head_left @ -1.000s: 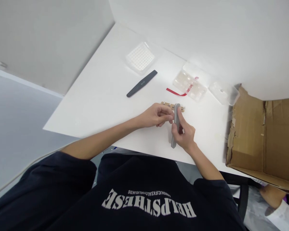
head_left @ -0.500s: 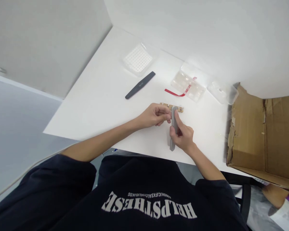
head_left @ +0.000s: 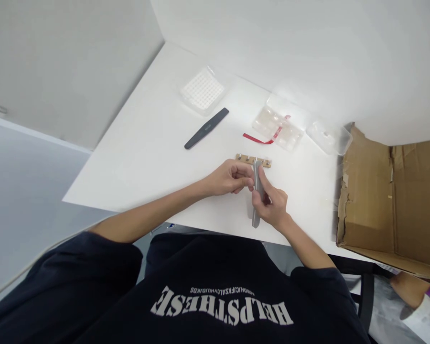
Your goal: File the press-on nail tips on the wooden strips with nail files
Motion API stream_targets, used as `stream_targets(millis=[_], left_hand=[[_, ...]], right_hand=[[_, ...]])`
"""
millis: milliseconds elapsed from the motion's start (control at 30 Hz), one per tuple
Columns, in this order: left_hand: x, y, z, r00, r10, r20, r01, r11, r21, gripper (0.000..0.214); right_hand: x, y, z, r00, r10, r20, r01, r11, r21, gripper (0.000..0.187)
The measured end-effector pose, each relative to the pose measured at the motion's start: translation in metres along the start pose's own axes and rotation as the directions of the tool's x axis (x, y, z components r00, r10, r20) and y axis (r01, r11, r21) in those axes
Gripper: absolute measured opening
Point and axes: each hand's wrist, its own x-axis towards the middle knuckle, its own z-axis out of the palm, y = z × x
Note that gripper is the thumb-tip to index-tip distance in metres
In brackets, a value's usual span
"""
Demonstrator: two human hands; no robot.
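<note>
My right hand (head_left: pixel 272 206) is closed around a grey nail file (head_left: pixel 256 197), held nearly upright in the picture with its tip near my left fingertips. My left hand (head_left: pixel 232 177) is curled in a pinch against the file's upper end; what it pinches is too small to make out. Just beyond both hands a small wooden strip with several studs (head_left: pixel 253 160) lies on the white table (head_left: pixel 154 148).
A black nail file (head_left: pixel 207 128) lies further back. Behind it sits a clear box with a white grid (head_left: pixel 201 90). A clear tray of compartments (head_left: pixel 277 127) with a red strip (head_left: pixel 258 139) and a small clear tub (head_left: pixel 328 137) lie back right. An open cardboard box (head_left: pixel 394 205) stands at right.
The grey file and my right hand have slid slightly toward me and left. More of the wooden strip shows beyond my hands. The view has shifted a little.
</note>
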Motion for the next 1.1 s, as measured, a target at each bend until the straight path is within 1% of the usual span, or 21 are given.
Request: stream_targets(millis=[67,233,333,400,467,633,700,800,833,900,1000,1033,1100], left_hand=[[0.0001,-0.001,0.001,1.0,-0.005,0.007,0.005,1.0,0.007,0.038],[-0.0005,-0.0008,-0.0011,0.997,0.012,-0.075,-0.014,1.0,-0.025,0.041],[-0.0016,0.0006,-0.0011,0.999,0.002,-0.045,-0.004,0.999,-0.044,0.039],[-0.002,0.0014,-0.0004,1.0,0.002,-0.021,-0.003,0.999,-0.045,0.037],[-0.002,0.0018,0.0001,1.0,0.005,-0.02,-0.006,0.999,-0.044,0.036],[-0.0013,0.0026,-0.0006,0.994,0.021,-0.112,-0.029,0.997,-0.073,0.038],[-0.0016,0.0026,-0.0001,0.996,0.016,-0.09,-0.022,0.998,-0.065,0.038],[-0.002,0.0018,0.0013,1.0,0.006,-0.013,-0.006,0.999,-0.034,0.036],[-0.0018,0.0014,0.0014,1.0,0.004,-0.005,-0.004,1.0,-0.027,0.036],[-0.0012,0.0007,0.0008,0.999,0.016,-0.039,-0.017,0.999,-0.031,0.036],[-0.0001,0.0012,-0.0007,0.99,0.053,-0.129,-0.061,0.996,-0.058,0.037],[0.0,0.0016,-0.0007,0.989,0.057,-0.136,-0.066,0.996,-0.062,0.037],[-0.0003,0.0028,0.0004,0.995,0.039,-0.095,-0.044,0.998,-0.053,0.036]], right_hand=[[0.0006,-0.0004,-0.0004,1.0,0.004,-0.005,-0.004,1.0,0.017,0.064],[0.0006,-0.0022,0.001,0.998,-0.062,-0.013,0.062,0.998,-0.015,0.068],[-0.0004,-0.0024,0.0011,0.997,-0.08,-0.02,0.079,0.997,-0.025,0.068],[-0.0011,-0.0018,0.001,0.998,-0.064,-0.024,0.064,0.998,-0.019,0.066],[-0.0019,-0.001,0.0013,0.999,-0.044,-0.027,0.044,0.999,-0.008,0.064],[-0.0029,-0.0004,0.0032,0.998,-0.048,-0.029,0.048,0.999,-0.007,0.064],[-0.0031,-0.0001,0.0032,0.998,-0.055,-0.032,0.054,0.998,-0.019,0.063],[-0.003,0.0007,0.0026,0.999,-0.041,-0.036,0.04,0.999,-0.018,0.062],[-0.0029,0.0008,0.0024,0.999,-0.034,-0.035,0.033,0.999,-0.012,0.062],[-0.0026,0.0004,0.0026,0.999,-0.039,-0.032,0.039,0.999,-0.002,0.063],[-0.0021,-0.0017,0.0033,0.997,-0.07,-0.03,0.069,0.998,-0.014,0.067],[-0.002,-0.0023,0.0034,0.997,-0.077,-0.03,0.077,0.997,-0.018,0.068],[-0.0018,-0.0027,0.0031,0.996,-0.074,-0.039,0.074,0.997,-0.013,0.07]])
